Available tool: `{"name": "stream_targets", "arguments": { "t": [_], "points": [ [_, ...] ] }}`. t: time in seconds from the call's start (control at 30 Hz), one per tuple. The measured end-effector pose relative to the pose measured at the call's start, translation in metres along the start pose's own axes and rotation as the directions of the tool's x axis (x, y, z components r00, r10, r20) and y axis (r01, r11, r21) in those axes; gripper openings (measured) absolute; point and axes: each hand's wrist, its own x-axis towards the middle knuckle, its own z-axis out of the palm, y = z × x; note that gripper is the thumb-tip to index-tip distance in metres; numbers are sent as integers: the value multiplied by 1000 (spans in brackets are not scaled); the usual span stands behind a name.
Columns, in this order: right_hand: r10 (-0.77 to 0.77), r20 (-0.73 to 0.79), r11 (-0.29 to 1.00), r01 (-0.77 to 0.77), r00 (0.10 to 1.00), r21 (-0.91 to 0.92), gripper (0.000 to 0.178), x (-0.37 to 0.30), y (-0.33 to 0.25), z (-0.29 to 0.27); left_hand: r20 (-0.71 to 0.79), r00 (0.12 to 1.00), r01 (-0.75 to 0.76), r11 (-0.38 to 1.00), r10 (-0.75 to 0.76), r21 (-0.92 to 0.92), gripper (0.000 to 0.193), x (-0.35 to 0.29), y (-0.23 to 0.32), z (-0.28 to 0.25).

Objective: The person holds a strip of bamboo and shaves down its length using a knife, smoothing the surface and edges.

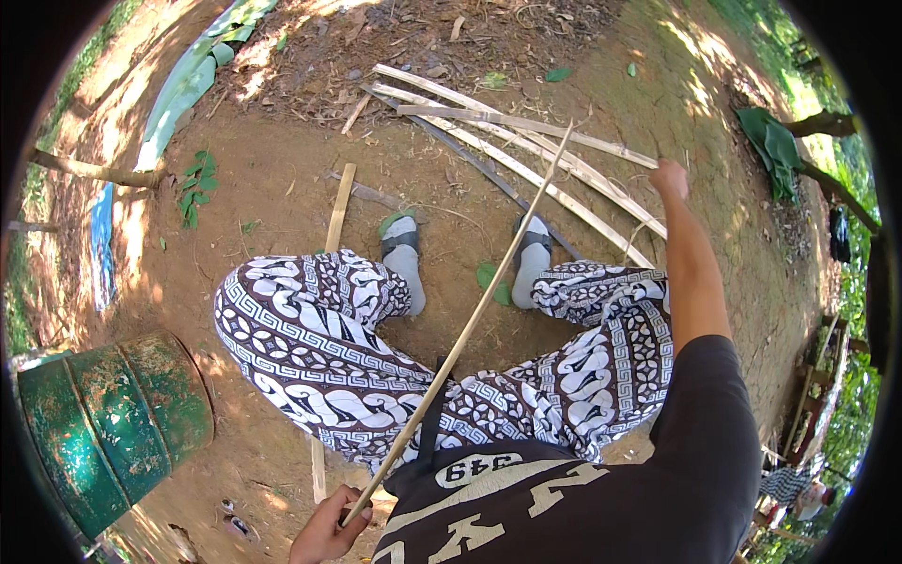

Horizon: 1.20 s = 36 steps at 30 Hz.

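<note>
My left hand [329, 528], low by my hip, is closed around the near end of a long, thin bamboo strip [458, 348]. That strip slants up across my lap and between my feet, its far tip over a pile of other strips. Stretched out to the far right, my right hand [669, 179] is closed on the right end of a flat bamboo slat [540, 125] that lies across the top of the pile. Beneath it, several pale split bamboo strips [573, 199] lie on the ground, fanned together, with a darker strip [465, 158] along their near side.
My sandalled feet [402, 246] rest on the dirt ground. Another slat [339, 209] passes under my left leg. A rusty green drum [117, 428] stands at the left. Large leaves [193, 85] lie at the far left, and a person [799, 489] is at the right rim.
</note>
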Motion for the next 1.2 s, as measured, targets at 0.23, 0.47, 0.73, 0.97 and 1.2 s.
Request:
{"name": "stream_targets", "arguments": {
  "t": [0.23,0.47,0.73,0.97,1.2],
  "points": [
    [5,380,863,-196,925,466,29,-27,-19,-35,-59,988,-137,989,140,50,18,45,18,9],
    [-422,598,200,-573,681,795,36,-209,-146,-132,-275,915,-253,951,295,179,36,103,70,41],
    [-551,451,-107,-596,702,796,40,-245,-175,-161,-86,914,-395,918,396,28,38,129,88,46],
    [-562,352,-258,-563,748,785,36,-232,-177,-190,280,916,-252,955,288,-160,50,134,96,31],
    [-596,360,-315,-622,718,717,33,-254,-187,-227,414,822,-374,919,392,-130,101,181,166,7]
  ]
}}
